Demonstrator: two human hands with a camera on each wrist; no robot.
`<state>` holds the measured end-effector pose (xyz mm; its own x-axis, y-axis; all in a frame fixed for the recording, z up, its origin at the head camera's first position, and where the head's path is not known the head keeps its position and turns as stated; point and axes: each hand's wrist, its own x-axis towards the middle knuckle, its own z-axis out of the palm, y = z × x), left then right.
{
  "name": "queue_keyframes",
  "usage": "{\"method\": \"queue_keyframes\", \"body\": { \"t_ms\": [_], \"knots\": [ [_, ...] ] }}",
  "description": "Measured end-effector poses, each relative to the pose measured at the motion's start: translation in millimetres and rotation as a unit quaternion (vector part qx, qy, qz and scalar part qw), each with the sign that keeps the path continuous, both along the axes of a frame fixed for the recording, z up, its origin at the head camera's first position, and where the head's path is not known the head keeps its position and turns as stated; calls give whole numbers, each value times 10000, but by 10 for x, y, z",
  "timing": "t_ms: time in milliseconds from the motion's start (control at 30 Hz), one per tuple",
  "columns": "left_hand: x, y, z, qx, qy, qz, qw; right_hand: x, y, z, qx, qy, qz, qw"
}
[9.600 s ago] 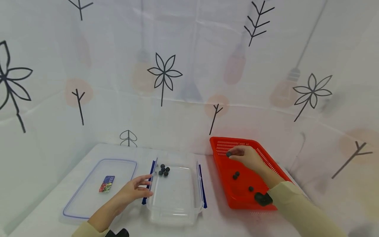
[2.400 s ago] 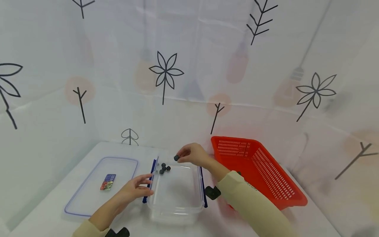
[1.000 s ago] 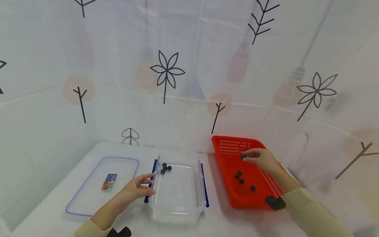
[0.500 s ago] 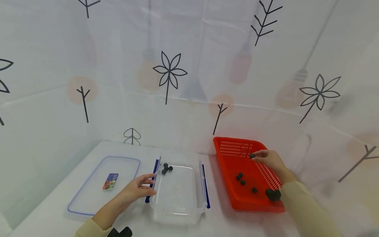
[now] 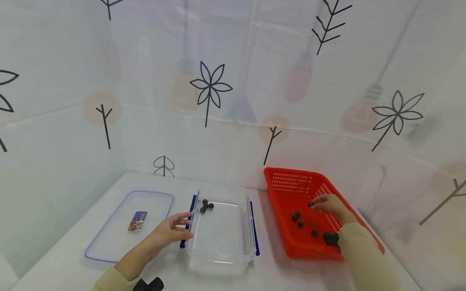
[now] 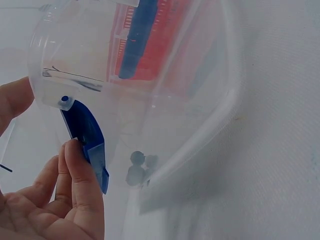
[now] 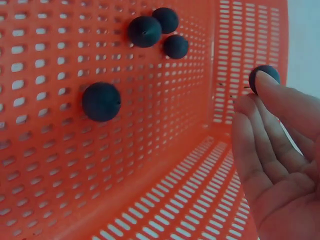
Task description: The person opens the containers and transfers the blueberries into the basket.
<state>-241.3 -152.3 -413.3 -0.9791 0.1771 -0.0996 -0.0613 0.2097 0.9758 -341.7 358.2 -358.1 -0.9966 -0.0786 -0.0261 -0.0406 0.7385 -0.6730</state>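
Pinching one small round dark ball between thumb and finger, the person's right hand is over the red plastic basket with lots of little holes; that grip is drawn in close around the ball; down on the basket's floor lie four more small round dark balls, three close together and one a bit apart, nearer the person; the left hand is at the left side of the see-through plastic box; its grip is wide and loose, with a big gap between thumb and fingers, and fingertips touch the long blue plastic clip on that side; inside the box, by the far left corner, a bunch of four dark balls sits together; left of the box, the flat see-through lid with a blue edge lies on the white desk, with a small colourful label on it; the basket stands right of the box, a little apart; behind hangs a white cloth with black flowers and twigs on it.
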Motion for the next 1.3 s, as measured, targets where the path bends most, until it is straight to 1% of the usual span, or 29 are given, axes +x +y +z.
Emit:
{"method": "queue_keyframes", "body": {
  "t_ms": [133,267,333,400,567,733,833,1033,1200,1300],
  "knots": [
    [6,15,10,-9,-18,-26,10000,8,23,-20,254,-75,145,9995],
    [16,15,19,19,8,-105,9999,22,20,20,269,9,198,9994],
    [20,9,23,28,37,-128,9999,31,1,68,197,80,197,9996],
    [22,4,25,23,36,-132,9999,40,-23,130,119,179,287,9994],
    [23,7,16,-27,-91,-31,9999,93,-135,294,-107,384,422,9983],
    [22,11,2,-32,-131,27,9999,149,-296,426,-247,586,476,9968],
    [27,14,3,-4,-138,60,9999,165,-408,479,-324,644,457,9963],
    [31,10,8,51,-98,42,9999,180,-654,514,-440,734,594,9946],
    [29,-5,-3,87,-87,-7,9999,216,-895,553,-562,709,732,9932],
    [29,-7,-9,107,-87,-34,9999,244,-1030,578,-576,683,729,9933]
  ]
}}
